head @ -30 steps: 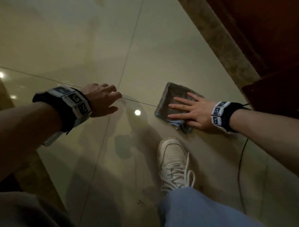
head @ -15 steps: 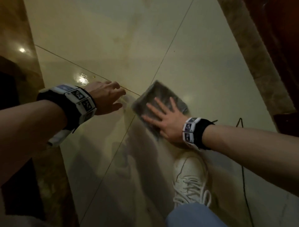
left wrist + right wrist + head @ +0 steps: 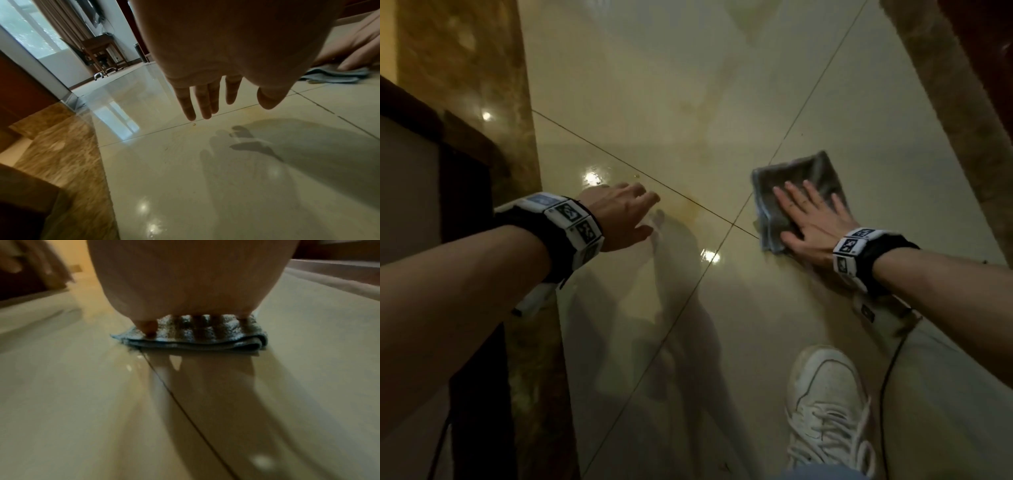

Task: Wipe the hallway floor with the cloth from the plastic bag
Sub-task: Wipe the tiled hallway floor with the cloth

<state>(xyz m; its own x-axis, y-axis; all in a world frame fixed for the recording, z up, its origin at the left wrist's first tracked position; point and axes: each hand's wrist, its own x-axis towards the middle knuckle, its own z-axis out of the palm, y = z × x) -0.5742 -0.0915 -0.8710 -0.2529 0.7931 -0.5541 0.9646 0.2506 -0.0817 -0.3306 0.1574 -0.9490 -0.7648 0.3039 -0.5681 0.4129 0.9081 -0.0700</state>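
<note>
Cloth [image 3: 796, 192] is lying folded on the floor [image 3: 688, 85], just right of where two tile seams cross, and I am pressing it flat with my right hand [image 3: 813, 222], fingers [image 3: 787, 197] straight and spread across its top. My left hand [image 3: 619, 214] is hovering open and empty above the tiles, its fingers loosely extended toward a small yellowish speck [image 3: 193, 124] beside the seam. I am judging the wipe as underway, with most of the floor ahead unwiped. Because I am only pressing and not gripping, the folded layers seen from the right wrist could slide apart or bunch under my palm. I am also watching the thin cable [image 3: 890, 370] trailing beside my shoe [image 3: 828, 411], which the cloth could snag. The glossy tiles look slick, so I may be risking my footing.
</note>
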